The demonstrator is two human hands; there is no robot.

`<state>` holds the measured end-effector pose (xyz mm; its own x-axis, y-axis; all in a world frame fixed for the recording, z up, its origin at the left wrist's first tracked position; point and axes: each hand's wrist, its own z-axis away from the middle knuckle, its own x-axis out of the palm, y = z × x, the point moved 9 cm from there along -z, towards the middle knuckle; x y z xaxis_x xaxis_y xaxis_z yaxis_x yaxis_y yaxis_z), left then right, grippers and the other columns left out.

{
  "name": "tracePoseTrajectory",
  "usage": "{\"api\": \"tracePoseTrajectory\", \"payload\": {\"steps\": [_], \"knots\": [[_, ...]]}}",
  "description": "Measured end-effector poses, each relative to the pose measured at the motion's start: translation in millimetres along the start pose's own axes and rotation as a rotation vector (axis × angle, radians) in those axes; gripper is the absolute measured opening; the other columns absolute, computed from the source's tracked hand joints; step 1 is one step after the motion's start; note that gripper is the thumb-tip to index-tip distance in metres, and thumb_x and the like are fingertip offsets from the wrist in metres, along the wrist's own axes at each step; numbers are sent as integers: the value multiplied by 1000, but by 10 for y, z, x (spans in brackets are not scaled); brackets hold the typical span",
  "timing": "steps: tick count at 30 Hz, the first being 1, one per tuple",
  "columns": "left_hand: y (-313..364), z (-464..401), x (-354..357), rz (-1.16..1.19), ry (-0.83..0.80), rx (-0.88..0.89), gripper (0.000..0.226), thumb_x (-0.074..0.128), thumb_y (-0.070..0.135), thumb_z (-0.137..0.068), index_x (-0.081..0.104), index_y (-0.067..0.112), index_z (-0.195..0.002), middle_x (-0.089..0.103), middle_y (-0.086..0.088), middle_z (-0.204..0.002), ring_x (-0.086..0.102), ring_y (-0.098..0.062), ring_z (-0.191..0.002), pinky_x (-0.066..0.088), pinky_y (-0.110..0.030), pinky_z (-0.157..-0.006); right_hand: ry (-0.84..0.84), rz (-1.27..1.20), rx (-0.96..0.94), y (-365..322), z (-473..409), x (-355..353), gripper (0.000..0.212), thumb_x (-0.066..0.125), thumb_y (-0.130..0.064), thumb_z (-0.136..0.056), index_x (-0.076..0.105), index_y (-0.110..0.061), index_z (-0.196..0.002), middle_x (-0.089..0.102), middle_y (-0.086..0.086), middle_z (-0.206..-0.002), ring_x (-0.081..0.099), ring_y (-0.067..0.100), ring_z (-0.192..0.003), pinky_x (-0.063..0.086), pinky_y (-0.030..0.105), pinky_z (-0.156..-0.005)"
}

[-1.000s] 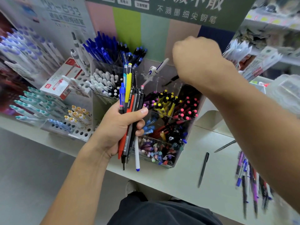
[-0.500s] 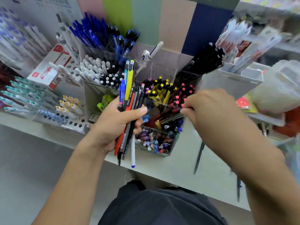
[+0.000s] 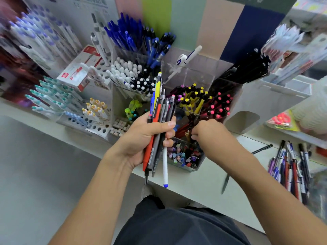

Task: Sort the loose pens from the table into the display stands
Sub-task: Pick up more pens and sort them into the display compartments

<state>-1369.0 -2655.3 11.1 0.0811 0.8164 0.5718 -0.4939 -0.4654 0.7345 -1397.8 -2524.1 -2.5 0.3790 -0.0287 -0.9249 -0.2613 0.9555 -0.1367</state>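
Observation:
My left hand [image 3: 141,138] grips a bundle of pens [image 3: 159,110] upright in front of the clear tiered display stand [image 3: 195,167]: orange, yellow, blue, grey and black ones, plus a white pen with a blue tip hanging lowest. My right hand [image 3: 210,131] is at a middle compartment of the stand, fingers curled and pinching a dark pen [image 3: 188,130] among red and dark ones. Its fingertips are partly hidden. A pile of loose pens [image 3: 292,165] lies on the table [image 3: 203,184] at the right.
A black pen [image 3: 225,184] lies on the table under my right forearm, another [image 3: 261,149] further back. Stands of blue [image 3: 127,36], white [image 3: 127,73] and black pens [image 3: 247,68] rise behind. A red-and-white box [image 3: 81,71] and teal pens [image 3: 51,96] are on the left.
My right hand has come down from the black pens at the back to the middle compartment of the stand. The left hand's bundle has stayed put.

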Motion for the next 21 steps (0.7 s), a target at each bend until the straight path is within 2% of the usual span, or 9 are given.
{"api": "tracePoseTrajectory", "payload": {"steps": [2, 4, 6, 7, 9, 12, 15, 19, 21], "knots": [[47, 24, -43, -75, 10, 25, 28, 68, -1, -80, 56, 1, -105, 55, -8, -84, 51, -14, -60, 45, -24, -49, 135, -157, -64, -89, 151, -338, 32, 50, -23, -105, 62, -14, -77, 62, 3, -72, 56, 21, -68, 45, 35, -64], [85, 52, -44, -189, -9, 46, 28, 70, -3, -83, 54, 2, -106, 56, -6, -75, 52, -16, -60, 45, -25, -50, 365, -553, -87, -114, 316, -783, 34, 53, -33, -103, 70, -12, -82, 67, 1, -70, 60, 17, -61, 49, 33, -62], [96, 65, -12, -290, -22, 54, 25, 70, -5, -86, 53, 3, -102, 57, -6, -72, 52, -18, -59, 45, -28, -49, 337, -1001, -61, -106, 276, -873, 26, 67, -36, -96, 75, -16, -81, 67, -1, -64, 53, 11, -49, 44, 23, -50], [95, 70, 4, -321, -22, 52, 23, 70, -4, -87, 54, 6, -100, 58, -5, -69, 52, -19, -58, 45, -28, -49, 264, -1098, -39, -124, 209, -811, 21, 72, -33, -91, 75, -16, -80, 65, 1, -62, 50, 13, -48, 41, 22, -47], [82, 67, 14, -323, -17, 43, 23, 71, 2, -85, 54, 11, -98, 57, -5, -66, 53, -19, -59, 47, -28, -49, 167, -1181, -22, -151, 113, -688, 16, 76, -25, -87, 74, -13, -77, 60, 6, -58, 46, 15, -48, 39, 22, -45], [51, 57, -57, -263, 10, 39, 28, 77, 8, -84, 57, 9, -103, 57, -12, -71, 57, -22, -62, 49, -28, -51, 107, -1277, -38, -129, 72, -591, 11, 74, -15, -89, 74, -10, -80, 63, 2, -60, 53, 11, -52, 44, 19, -47], [-15, 40, -75, -156, 20, 31, 27, 71, 10, -83, 60, 9, -107, 56, -15, -80, 58, -23, -64, 50, -27, -50, 136, -1290, -73, -104, 107, -582, 11, 70, -10, -92, 73, -6, -83, 67, 6, -65, 59, 12, -56, 49, 19, -50], [-65, 10, -35, -102, 27, 16, 26, 71, 9, -81, 62, 8, -106, 58, -13, -80, 58, -22, -63, 49, -26, -48, 178, -1261, -71, -70, 114, -564, 11, 67, -10, -94, 73, -3, -89, 67, 7, -68, 61, 13, -59, 50, 21, -54], [-59, -1, -14, -93, 22, 11, 24, 71, 9, -81, 63, 8, -104, 58, -11, -81, 58, -22, -63, 49, -25, -48, 182, -1255, -56, -47, 137, -566, 9, 68, -11, -94, 74, -3, -93, 67, 13, -73, 63, 13, -61, 52, 22, -56]]}}
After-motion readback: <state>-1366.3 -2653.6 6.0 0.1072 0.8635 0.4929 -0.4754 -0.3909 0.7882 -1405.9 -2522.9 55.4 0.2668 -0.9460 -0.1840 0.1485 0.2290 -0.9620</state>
